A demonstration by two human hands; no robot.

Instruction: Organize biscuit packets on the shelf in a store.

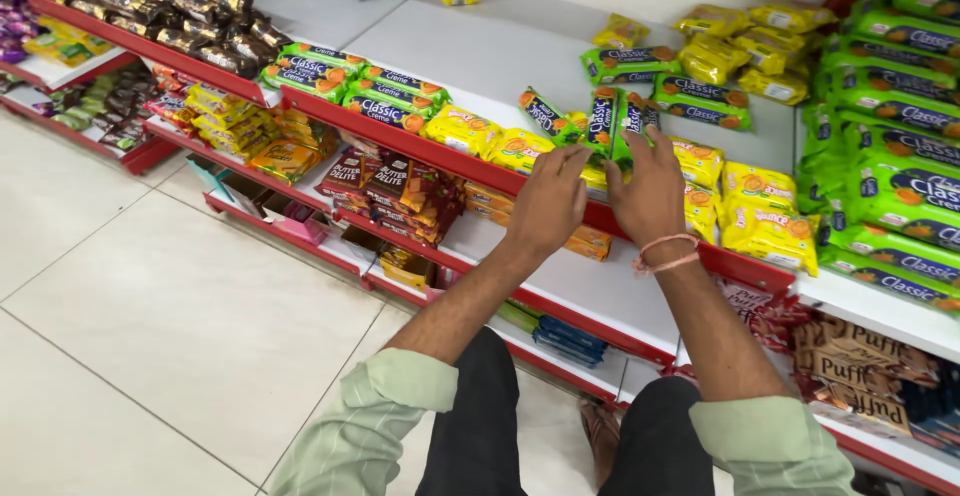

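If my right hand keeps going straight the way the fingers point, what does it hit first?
Probably the upright green biscuit packets, which the right hand already reaches with its fingertips. Beyond them lies bare white shelf, though depth is hard to judge.

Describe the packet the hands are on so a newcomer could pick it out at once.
On the white shelf with the red front edge, find the yellow packets. Between both hands stand green-and-blue biscuit packets, upright on edge, unlike the flat neighbours.

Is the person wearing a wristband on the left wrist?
No: the pink wristband sits on the wrist of the right hand, while the wrist of the left hand is bare.
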